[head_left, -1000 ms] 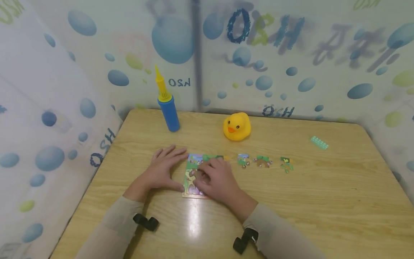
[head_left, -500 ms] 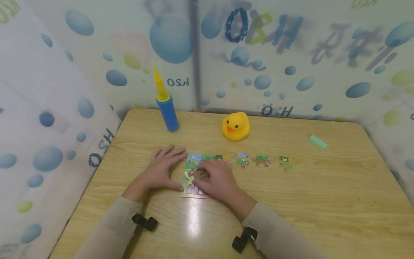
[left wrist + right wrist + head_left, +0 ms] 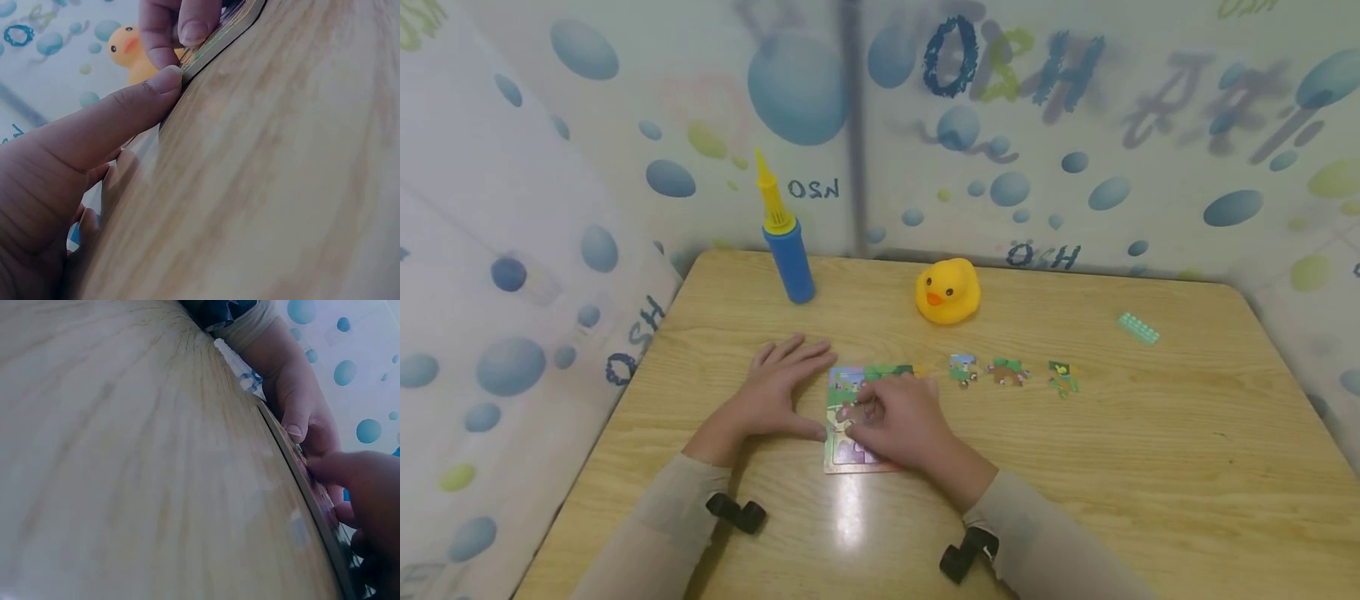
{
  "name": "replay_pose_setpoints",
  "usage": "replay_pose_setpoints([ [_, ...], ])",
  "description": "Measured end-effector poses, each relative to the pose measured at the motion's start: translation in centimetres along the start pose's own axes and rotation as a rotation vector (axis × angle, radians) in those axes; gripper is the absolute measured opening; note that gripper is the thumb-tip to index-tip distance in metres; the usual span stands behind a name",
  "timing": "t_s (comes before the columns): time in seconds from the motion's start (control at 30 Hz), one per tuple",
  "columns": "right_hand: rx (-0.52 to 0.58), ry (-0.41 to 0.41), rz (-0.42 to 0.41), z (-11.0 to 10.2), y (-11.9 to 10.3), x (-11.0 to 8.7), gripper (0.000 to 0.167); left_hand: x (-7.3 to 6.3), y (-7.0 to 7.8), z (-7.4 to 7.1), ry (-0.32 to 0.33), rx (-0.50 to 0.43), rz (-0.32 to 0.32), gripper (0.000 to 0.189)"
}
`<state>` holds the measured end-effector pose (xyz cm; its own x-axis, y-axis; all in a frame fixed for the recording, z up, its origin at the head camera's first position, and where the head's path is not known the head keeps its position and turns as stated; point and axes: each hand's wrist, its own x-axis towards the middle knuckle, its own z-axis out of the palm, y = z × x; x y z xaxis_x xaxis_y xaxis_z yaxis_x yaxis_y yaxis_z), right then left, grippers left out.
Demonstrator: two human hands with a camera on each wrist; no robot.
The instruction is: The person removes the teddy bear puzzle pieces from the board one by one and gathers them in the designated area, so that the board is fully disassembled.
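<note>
A small jigsaw puzzle board [image 3: 838, 400] with a colourful cartoon picture lies flat on the wooden table. My left hand [image 3: 775, 396] rests at its left side, fingers spread and thumb tip right at the board's edge. In the left wrist view that thumb [image 3: 134, 103] lies straight along the table to the board's corner. Over the board's right part is my right hand [image 3: 902, 417], its thumb and fingers curled around a brown puzzle piece [image 3: 853, 412], mostly hidden by the hand. In the right wrist view, the right thumb and fingers [image 3: 347, 514] lie close on the board's face.
Three loose puzzle pieces lie in a row right of the board: a blue-green one [image 3: 962, 368], a brown one [image 3: 1009, 372] and a green-yellow one [image 3: 1063, 377]. Farther back are a blue and yellow pump [image 3: 792, 262], a yellow rubber duck [image 3: 949, 293] and a mint toy brick [image 3: 1138, 327].
The puzzle board has slid slightly toward the person over the last half second. Both hands stay nearly in place, and the loose pieces have not moved.
</note>
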<state>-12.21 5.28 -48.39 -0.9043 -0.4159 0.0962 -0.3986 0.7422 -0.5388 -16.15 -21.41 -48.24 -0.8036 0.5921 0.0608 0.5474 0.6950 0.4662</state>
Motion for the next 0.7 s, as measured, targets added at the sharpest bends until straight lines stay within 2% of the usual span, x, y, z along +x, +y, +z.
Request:
replay_pose_setpoints([
  [0.3, -0.039, -0.023, -0.038, -0.2, 0.34, -0.11, 0.065, 0.17, -0.14, -0.05, -0.013, 0.025, -0.012, 0.118],
  [0.7, -0.021, -0.07, -0.012, -0.36, 0.26, -0.03, 0.07, 0.1, -0.31, 0.15, -0.023, 0.019, -0.02, 0.119],
])
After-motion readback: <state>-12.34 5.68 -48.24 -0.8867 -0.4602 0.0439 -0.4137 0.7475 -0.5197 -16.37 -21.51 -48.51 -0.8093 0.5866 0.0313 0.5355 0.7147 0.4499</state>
